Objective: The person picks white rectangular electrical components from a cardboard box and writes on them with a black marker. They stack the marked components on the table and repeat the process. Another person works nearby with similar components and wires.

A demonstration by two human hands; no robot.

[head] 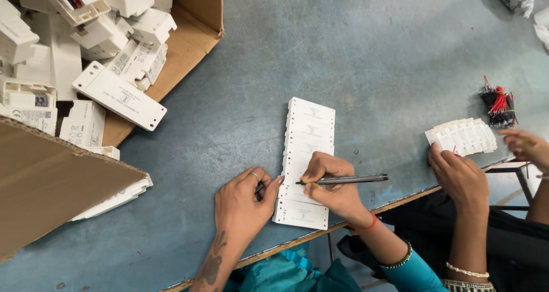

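Our right hand (pixel 331 183) grips a pen (pixel 349 180) over the row of white plastic casings (pixel 306 138), near its lower end. Our left hand (pixel 243 203) rests loosely curled beside that row, steadying it. We judge the marking nearly finished, though the carton (pixel 189 46) left of the row holds many more.

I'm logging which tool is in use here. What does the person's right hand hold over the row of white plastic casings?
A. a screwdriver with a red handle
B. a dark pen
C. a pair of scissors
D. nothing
B: the right hand grips a slim dark pen, its tip down on the row of white plastic casings, while the left hand steadies the row's edge.
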